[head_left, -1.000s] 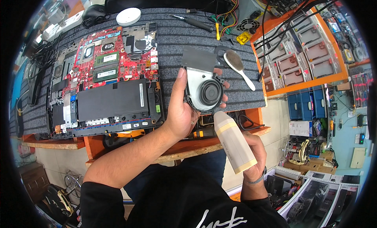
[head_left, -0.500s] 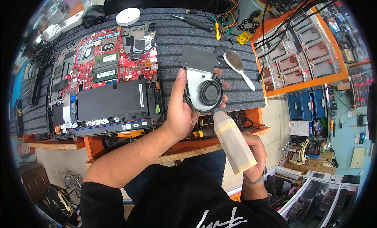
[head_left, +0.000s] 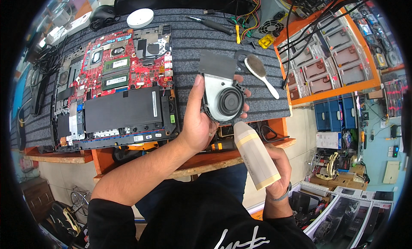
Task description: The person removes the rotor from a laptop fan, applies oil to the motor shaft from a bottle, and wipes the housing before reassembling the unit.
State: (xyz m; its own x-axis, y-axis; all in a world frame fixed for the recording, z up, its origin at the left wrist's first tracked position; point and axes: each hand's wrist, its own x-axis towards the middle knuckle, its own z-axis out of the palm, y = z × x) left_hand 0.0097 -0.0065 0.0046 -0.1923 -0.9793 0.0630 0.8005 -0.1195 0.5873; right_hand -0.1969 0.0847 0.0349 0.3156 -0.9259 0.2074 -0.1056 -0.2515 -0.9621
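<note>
A laptop cooling fan (head_left: pixel 229 100) with a silver housing, a round black hub and a grey flap on top is gripped by my left hand (head_left: pixel 198 124). My thumb lies along its left edge, and fingertips show at its right side. Wrapped round a cream handheld air blower (head_left: pixel 256 156) is my right hand (head_left: pixel 279 165), its fingers partly hidden behind the body. The blower's tapered nozzle points up at the fan's lower edge, very close to it; whether they touch I cannot tell. Left of the fan lies an opened laptop base (head_left: pixel 122 109) with a red circuit board (head_left: pixel 93 68).
On the grey striped mat (head_left: pixel 184 47) lie a white-handled brush (head_left: pixel 259 73), a screwdriver (head_left: pixel 210 24) and a round white disc (head_left: pixel 140 18). Coloured cables and a power supply (head_left: pixel 272 23) sit at the back right. An orange-framed display case (head_left: pixel 326 60) stands to the right.
</note>
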